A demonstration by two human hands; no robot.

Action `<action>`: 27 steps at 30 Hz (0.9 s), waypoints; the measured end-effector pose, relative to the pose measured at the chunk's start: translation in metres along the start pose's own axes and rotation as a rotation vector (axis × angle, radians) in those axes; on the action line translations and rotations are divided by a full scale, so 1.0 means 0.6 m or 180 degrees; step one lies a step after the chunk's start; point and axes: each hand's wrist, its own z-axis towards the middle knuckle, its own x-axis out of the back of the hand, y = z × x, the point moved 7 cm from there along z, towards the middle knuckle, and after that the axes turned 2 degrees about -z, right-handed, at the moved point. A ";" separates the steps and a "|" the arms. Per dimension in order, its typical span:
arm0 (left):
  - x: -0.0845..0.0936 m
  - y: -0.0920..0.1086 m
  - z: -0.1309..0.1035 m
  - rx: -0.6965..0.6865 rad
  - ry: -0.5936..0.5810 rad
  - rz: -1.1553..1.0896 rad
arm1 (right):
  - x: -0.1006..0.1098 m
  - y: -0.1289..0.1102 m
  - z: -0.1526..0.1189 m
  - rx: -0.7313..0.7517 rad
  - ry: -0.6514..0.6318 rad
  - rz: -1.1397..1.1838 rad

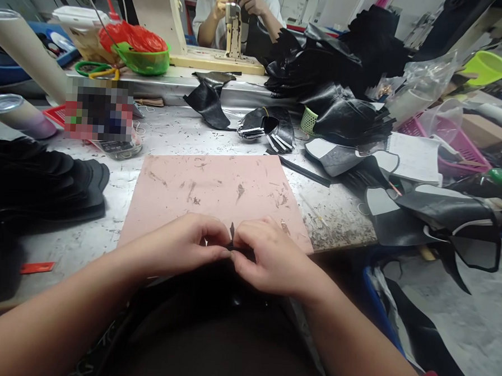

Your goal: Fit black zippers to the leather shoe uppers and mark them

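Observation:
My left hand [191, 238] and my right hand [268, 253] meet at the front edge of a pink board [209, 180]. Both are closed, thumbs and fingers pinching a small black leather-like piece [232, 232] between them. Only a narrow pointed bit of it rises between the fingertips; the rest is hidden by the hands or merges with the dark area below. Dark scraps and smears mark the board. Just beyond it lie black curved pieces with white-edged strips [266, 130] and a thin black strip [304, 169].
At left is a stack of black pieces [45, 183] near a red strip [38, 268]. Black leather piles [339, 108] and grey-backed pieces [435, 214] crowd the right, above a blue-rimmed bin [373, 298]. Opposite, a person [243, 13] works at a cream machine [234, 33].

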 end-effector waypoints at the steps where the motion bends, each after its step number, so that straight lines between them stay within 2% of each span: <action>1: 0.000 -0.001 0.001 0.0011 0.0020 -0.0020 | -0.001 0.001 0.000 0.0007 -0.0016 -0.0013; 7: 0.000 -0.014 0.001 0.0213 0.0080 0.0114 | -0.003 0.011 0.002 -0.0064 -0.0061 0.0095; 16: -0.009 -0.021 0.006 0.0213 -0.0145 0.0184 | -0.013 0.018 0.003 -0.0199 -0.0063 0.0183; 22: -0.005 -0.022 0.008 0.0255 -0.0067 0.0172 | -0.014 0.016 0.003 -0.0160 -0.0146 0.0035; 27: -0.010 -0.023 0.010 0.0202 -0.0185 0.0223 | -0.015 0.022 0.003 -0.0314 -0.0105 0.0014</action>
